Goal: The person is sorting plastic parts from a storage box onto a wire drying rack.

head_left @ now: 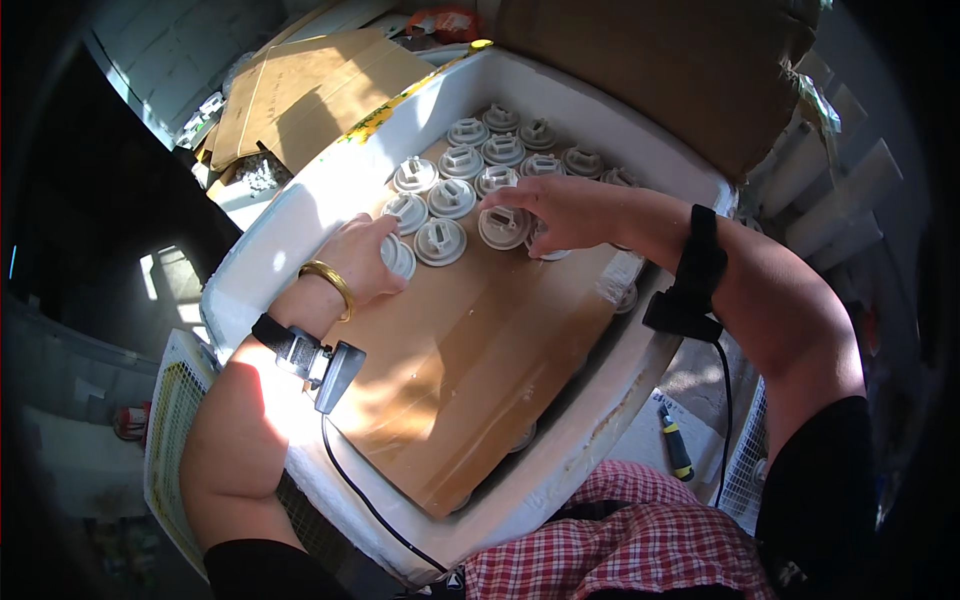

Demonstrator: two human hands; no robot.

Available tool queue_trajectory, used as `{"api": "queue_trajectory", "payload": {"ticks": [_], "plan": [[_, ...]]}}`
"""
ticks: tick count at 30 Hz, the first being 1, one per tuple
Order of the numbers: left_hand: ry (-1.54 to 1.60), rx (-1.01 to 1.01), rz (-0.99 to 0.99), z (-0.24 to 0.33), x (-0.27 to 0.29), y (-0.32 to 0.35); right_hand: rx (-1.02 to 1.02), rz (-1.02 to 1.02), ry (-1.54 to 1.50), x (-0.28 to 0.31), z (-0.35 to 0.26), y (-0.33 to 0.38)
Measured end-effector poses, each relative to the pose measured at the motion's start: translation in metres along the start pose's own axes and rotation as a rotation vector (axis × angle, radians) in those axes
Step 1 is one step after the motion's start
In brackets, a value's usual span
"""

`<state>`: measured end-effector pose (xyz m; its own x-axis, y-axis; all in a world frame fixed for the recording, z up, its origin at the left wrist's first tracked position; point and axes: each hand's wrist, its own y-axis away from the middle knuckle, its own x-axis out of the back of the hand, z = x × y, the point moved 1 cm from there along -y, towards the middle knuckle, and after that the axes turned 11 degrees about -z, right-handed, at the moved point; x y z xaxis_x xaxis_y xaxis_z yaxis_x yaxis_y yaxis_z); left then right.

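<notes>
Several white round plastic caps, each with a raised slotted bracket on top, stand in rows on a brown cardboard sheet [470, 330] inside a white foam box [255, 235]. My left hand [362, 255] curls around a white cap [400, 256] at the left end of the nearest row, covering part of it. Toward the right of that row, the fingers of my right hand [560, 208] bend down over another white cap [553, 255], mostly hidden beneath them. Its thumb reaches over the neighbouring cap [503, 229]. Between my hands stands one more cap [440, 242].
More caps show beneath the sheet along the box's right side. A brown cardboard flap [660, 70] rises behind the box. Flattened cardboard [310, 95] lies at the far left. A yellow-and-black handled tool [676, 450] lies right of the box. Cables hang from both wrist straps.
</notes>
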<state>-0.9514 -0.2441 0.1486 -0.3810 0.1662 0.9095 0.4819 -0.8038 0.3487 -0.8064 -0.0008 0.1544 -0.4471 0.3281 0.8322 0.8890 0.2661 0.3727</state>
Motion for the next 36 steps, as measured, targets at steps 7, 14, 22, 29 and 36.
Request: {"api": "queue_trajectory", "payload": {"ticks": [7,14,22,29,36], "plan": [[-0.055,-0.158,0.16,0.005,-0.007,0.005,0.109,0.14,0.156,-0.01,0.007,0.013],[-0.009,-0.109,0.112,0.015,-0.001,0.009,0.036,0.019,0.075,-0.008,0.002,0.011],[-0.075,-0.158,-0.003,0.007,-0.003,0.015,0.024,0.017,-0.019,-0.01,0.005,0.013],[-0.079,-0.119,-0.046,0.01,0.0,0.015,-0.057,0.026,-0.132,-0.01,0.006,0.013],[0.053,-0.121,-0.012,0.005,0.001,0.015,-0.084,0.134,-0.267,-0.001,0.009,0.018]]}}
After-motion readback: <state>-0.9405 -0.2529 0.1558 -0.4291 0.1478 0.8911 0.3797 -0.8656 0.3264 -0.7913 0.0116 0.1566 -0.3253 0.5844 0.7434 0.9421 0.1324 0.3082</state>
